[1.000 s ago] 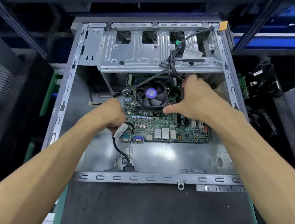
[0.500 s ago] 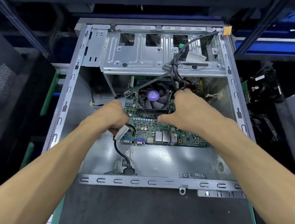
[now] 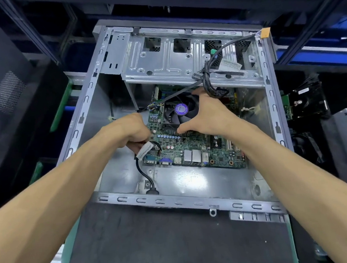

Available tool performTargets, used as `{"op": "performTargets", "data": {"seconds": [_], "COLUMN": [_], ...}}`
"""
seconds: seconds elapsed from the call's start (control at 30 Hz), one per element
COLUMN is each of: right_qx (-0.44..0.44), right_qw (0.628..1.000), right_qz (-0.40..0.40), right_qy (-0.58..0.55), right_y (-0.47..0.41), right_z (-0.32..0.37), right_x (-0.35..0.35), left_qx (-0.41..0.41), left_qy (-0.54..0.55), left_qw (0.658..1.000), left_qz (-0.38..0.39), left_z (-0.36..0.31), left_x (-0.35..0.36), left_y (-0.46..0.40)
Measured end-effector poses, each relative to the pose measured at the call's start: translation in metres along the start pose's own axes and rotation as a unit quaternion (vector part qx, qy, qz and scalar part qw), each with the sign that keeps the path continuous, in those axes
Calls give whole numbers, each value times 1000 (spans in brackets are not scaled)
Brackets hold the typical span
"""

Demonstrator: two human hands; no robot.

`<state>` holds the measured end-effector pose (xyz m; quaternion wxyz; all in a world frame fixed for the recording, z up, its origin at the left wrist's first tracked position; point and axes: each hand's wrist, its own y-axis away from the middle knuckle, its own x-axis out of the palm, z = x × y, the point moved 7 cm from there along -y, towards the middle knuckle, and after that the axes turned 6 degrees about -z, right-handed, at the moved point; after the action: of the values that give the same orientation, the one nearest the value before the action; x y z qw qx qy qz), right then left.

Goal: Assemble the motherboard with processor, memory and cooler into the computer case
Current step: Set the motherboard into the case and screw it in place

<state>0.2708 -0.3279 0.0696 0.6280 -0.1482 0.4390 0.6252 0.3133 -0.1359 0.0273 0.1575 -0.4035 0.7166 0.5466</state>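
The open computer case (image 3: pixel 194 201) lies on its side on the bench (image 3: pixel 166 242), its metal frame surrounding both hands. Beyond the hands, a silver drive cage (image 3: pixel 163 63) spans the far end of the case, with a bundle of black cables (image 3: pixel 207 81) draped over it and hanging down just past the right fingertips. Under both hands the green motherboard (image 3: pixel 192 148) sits inside the case, its port row on the near edge. The cooler (image 3: pixel 180 113), a black fan with a purple sticker, stands on the board between the hands. The right hand (image 3: pixel 213 115) clasps the cooler, thumb along its near side and fingers curled over its far right corner. The left hand (image 3: pixel 130 129) is curled at the board's left edge, gripping a labelled black cable (image 3: pixel 146 176) that runs down toward the near case rail.
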Motion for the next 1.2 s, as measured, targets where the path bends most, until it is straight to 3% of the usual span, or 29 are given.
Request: {"op": "performTargets", "data": {"seconds": [0.2,0.4,0.87,1.03,1.2], "right_qx": [-49,-63,-97,-108,-109], "right_qw": [999,994,980,982,986], "right_qz": [-8,21,83,59,36], "right_qy": [-3,90,152,142,120], "right_y": [14,18,19,19,12], "right_z": [0,-4,7,11,16], "right_x": [-2,4,17,14,10], "left_qx": [-2,18,-12,5,8], "left_qy": [-28,-42,-150,-68,-85], "left_qw": [997,996,982,996,996], "left_qz": [73,77,112,54,12], "left_z": [7,3,8,0,-3], "left_x": [7,9,23,15,7], "left_y": [15,21,17,6,-1]}}
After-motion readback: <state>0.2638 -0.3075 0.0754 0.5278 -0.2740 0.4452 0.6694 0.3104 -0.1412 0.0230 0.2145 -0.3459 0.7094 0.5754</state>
